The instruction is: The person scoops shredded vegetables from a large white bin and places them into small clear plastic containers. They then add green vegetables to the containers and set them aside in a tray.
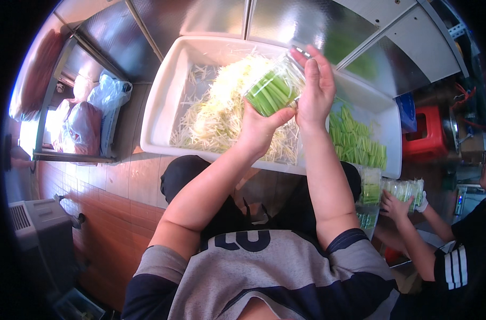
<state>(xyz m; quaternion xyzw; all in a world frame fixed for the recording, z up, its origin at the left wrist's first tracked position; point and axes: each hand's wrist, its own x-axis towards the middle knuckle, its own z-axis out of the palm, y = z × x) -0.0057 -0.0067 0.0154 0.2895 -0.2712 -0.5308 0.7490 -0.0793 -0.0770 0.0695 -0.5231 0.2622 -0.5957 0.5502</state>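
Observation:
My left hand [261,122] grips the near end of a clear plastic pack [273,91], thumb and fingers around it. Cut green stalks fill its near part, pale strips its far part. At the pack's right edge, my right hand [317,86] rests against it, fingers reaching towards the far corner; part of this contact is hidden. Both hands hold the pack tilted above a white plastic tub [156,120]. A heap of pale, thin vegetable strips or sprouts [223,106] lies in that tub. Green cut stalks [357,138] lie in a second white tub [393,132] on the right.
A co-worker's hands [399,206], one gloved, hold clear packs [405,188] beside more filled packs [371,186]. A red plastic stool [429,136] stands right. Shiny metal panels [211,18] rise behind the tubs; plastic bags [82,122] sit on a rack at left.

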